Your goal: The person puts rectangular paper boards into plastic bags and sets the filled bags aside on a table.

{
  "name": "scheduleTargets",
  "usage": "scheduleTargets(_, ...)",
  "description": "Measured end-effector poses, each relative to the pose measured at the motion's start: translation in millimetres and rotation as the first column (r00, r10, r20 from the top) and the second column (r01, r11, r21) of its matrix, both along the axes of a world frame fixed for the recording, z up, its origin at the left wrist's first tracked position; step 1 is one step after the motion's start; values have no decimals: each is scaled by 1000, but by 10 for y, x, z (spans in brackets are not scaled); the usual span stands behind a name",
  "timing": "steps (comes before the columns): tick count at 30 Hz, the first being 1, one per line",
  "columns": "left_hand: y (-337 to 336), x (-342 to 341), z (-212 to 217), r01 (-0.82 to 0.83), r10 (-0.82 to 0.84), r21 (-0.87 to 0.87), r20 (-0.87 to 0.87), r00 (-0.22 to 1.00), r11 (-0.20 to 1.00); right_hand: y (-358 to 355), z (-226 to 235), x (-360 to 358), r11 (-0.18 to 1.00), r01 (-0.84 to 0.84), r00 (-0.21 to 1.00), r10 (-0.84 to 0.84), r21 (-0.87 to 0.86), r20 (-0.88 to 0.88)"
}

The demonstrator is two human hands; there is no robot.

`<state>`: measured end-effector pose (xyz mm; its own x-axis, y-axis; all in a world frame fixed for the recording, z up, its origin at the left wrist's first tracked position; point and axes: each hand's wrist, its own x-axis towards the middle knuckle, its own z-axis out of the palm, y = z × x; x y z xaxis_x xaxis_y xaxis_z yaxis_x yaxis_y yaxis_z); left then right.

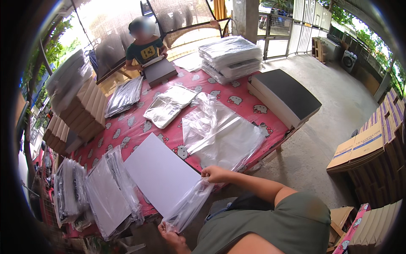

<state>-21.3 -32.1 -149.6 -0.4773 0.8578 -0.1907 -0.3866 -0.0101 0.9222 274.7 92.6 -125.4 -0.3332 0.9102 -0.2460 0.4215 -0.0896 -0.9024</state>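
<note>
A large white board [158, 173] lies at the near edge of the table, its near end inside a clear plastic bag [190, 205]. My right hand [215, 174] pinches the bag's edge at the board's right corner. Lower down, at the board's near left corner, my left hand [171, 236] is closed on the same bag. Most of the bag is bunched toward my body. To the left of the board are bagged boards [109, 194] in overlapping piles. Loose clear plastic bags [222, 133] lie in a flat heap beyond my right hand.
The table has a pink patterned cover [192, 86]. Thick dark-topped board stacks [289, 93] and wrapped piles [230, 57] stand at its far right; brown packages [82, 103] rise at left. Across it, a co-worker [146, 48] handles a dark stack. Cartons [368, 148] are piled at right.
</note>
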Motion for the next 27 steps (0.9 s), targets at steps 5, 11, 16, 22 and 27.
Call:
scheduleTargets(5, 166, 237, -171, -181, 78, -227, -400, 913, 957, 20, -280, -199, 918, 111, 948, -213, 381, 238)
scheduleTargets(11, 169, 284, -65, -171, 35, -241, -483, 875, 955, -2, -234, -241, 941, 134, 909, -241, 310, 339)
scheduleTargets(16, 238, 130, -285, -163, -35, -311, -545, 838, 936, 45, -203, -212, 942, 54, 909, -183, 330, 374)
scheduleTargets(22, 253, 228, -153, -216, 100, -58, -751, 653, 975, 59, -208, -243, 930, 3, 883, -174, 366, 437)
scheduleTargets(27, 78, 390, 407, -190, -12, -155, -804, 595, 969, -25, 143, -113, 933, 128, 934, -228, 336, 276)
